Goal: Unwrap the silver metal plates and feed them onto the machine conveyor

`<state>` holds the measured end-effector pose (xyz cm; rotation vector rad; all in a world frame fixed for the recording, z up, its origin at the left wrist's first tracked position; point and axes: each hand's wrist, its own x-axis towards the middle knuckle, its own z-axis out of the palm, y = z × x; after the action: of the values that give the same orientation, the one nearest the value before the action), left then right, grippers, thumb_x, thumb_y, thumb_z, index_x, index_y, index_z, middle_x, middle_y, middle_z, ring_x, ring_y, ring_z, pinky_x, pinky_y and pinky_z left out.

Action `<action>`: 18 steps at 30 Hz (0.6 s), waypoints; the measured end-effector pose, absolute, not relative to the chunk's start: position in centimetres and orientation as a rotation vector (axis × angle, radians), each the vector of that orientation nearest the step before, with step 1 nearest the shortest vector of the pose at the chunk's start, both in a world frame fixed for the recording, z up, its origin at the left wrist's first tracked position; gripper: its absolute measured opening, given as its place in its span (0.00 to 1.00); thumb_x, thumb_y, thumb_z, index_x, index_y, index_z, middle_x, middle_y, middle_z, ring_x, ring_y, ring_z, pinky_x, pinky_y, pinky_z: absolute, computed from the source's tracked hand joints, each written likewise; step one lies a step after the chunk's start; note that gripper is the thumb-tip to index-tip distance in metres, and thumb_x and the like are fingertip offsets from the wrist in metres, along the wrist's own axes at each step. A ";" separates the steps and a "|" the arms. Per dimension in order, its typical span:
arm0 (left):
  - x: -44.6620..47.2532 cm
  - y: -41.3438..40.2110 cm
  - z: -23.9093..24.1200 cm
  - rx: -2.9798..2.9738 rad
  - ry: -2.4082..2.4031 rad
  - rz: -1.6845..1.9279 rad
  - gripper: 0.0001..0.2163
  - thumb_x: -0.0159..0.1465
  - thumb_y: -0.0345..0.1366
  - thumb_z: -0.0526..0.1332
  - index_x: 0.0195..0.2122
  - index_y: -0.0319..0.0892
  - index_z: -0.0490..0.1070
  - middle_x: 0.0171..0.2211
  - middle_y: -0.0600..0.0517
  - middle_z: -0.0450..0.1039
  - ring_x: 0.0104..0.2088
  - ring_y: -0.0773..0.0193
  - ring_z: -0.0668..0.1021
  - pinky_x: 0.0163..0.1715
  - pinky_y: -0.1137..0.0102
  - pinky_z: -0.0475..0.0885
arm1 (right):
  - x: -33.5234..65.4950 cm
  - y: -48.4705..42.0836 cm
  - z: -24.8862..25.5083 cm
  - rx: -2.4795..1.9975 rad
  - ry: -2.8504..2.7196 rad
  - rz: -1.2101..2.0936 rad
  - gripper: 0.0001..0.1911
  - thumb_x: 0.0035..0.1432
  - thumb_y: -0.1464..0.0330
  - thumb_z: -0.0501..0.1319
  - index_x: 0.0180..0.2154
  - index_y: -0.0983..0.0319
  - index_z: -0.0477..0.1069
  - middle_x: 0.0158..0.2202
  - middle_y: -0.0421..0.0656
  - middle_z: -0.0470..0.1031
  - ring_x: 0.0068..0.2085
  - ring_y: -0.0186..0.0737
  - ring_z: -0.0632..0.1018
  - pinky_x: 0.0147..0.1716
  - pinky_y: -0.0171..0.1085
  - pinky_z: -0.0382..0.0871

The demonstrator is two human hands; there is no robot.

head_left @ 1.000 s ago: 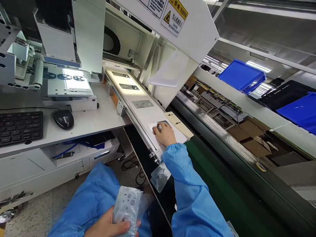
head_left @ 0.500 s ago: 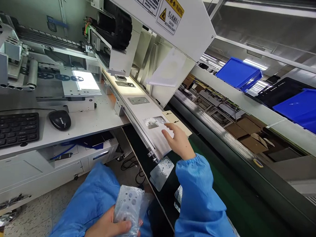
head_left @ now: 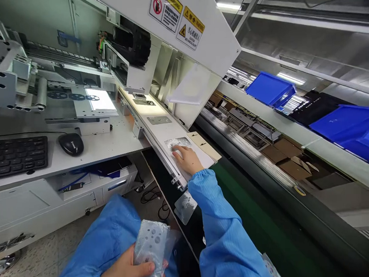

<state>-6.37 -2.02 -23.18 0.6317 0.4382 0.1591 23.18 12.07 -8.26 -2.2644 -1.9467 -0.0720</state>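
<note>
Low in the view, my left hand (head_left: 128,266) is wrapped round a clear-film-covered stack of thin panels (head_left: 152,240) with round and small holes at the top end, shaped like phone back covers. My right hand (head_left: 187,158) reaches over the machine's white conveyor belt (head_left: 163,132), fingers stretched out and apart. Its fingertips are at the near edge of a silvery, mottled panel (head_left: 177,143) lying flat on the belt; whether they touch it I cannot tell. Farther up the belt lie a grey panel (head_left: 159,120) and another panel (head_left: 142,102) under the light.
Below the belt's end, a mottled panel (head_left: 184,209) lies on a dark surface, partly behind my right sleeve. A cream card (head_left: 204,146) sits beside the belt. A keyboard (head_left: 18,153) and mouse (head_left: 71,144) are at left. Blue bins (head_left: 270,88) stand on the right shelf.
My right hand has moved left and slightly down, from the panel's right side to its near edge. My left hand still holds the wrapped stack. The view has shifted slightly.
</note>
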 end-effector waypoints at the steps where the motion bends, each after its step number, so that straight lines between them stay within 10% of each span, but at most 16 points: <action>1: -6.6 -2.0 -23.1 0.627 0.447 0.168 0.29 0.47 0.53 0.76 0.46 0.47 0.72 0.44 0.46 0.83 0.44 0.46 0.84 0.48 0.54 0.75 | 23.0 12.3 -8.4 -2.255 -1.949 -0.071 0.21 0.72 0.58 0.53 0.60 0.56 0.71 0.58 0.49 0.74 0.57 0.52 0.73 0.57 0.47 0.65; 14: -6.6 -1.7 -23.1 0.562 0.436 0.170 0.27 0.47 0.51 0.77 0.43 0.49 0.70 0.43 0.48 0.83 0.43 0.47 0.85 0.42 0.52 0.76 | 21.6 11.7 -7.1 -2.112 -1.927 -0.071 0.23 0.70 0.58 0.54 0.61 0.60 0.68 0.61 0.53 0.71 0.60 0.53 0.71 0.59 0.49 0.65; 18: -6.4 -1.0 -21.9 0.582 0.388 0.169 0.22 0.53 0.47 0.75 0.45 0.46 0.72 0.44 0.48 0.83 0.42 0.50 0.84 0.41 0.54 0.77 | 17.7 5.7 -4.6 -1.920 -1.966 0.190 0.18 0.71 0.57 0.54 0.53 0.59 0.73 0.48 0.48 0.78 0.46 0.45 0.78 0.48 0.42 0.71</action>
<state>-6.44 -1.01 -21.90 0.5817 0.3885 0.1689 17.72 5.69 -4.57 -1.9197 -1.9656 0.1900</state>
